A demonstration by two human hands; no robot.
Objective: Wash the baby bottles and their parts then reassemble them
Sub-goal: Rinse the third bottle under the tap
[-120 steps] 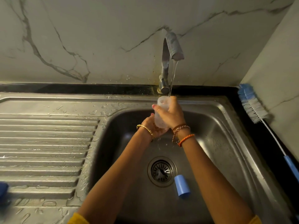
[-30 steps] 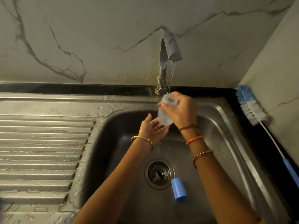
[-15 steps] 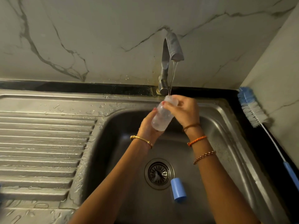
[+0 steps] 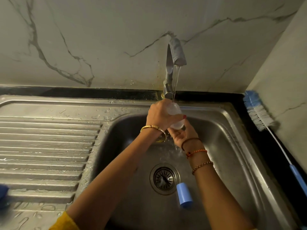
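Rinsing step: clear bottle (image 4: 174,112) was under the tap stream (image 4: 176,80), left hand (image 4: 160,116) wrapped around it, right hand (image 4: 182,135) cupping beneath; blue cap (image 4: 184,195), well below both hands, likely needed washing next.

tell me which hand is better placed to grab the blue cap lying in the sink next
Right, probably. The blue cap lies right of the drain, under the right forearm. The right hand cups only the bottle's lower end, while the left hand has the fuller grip under the tap.
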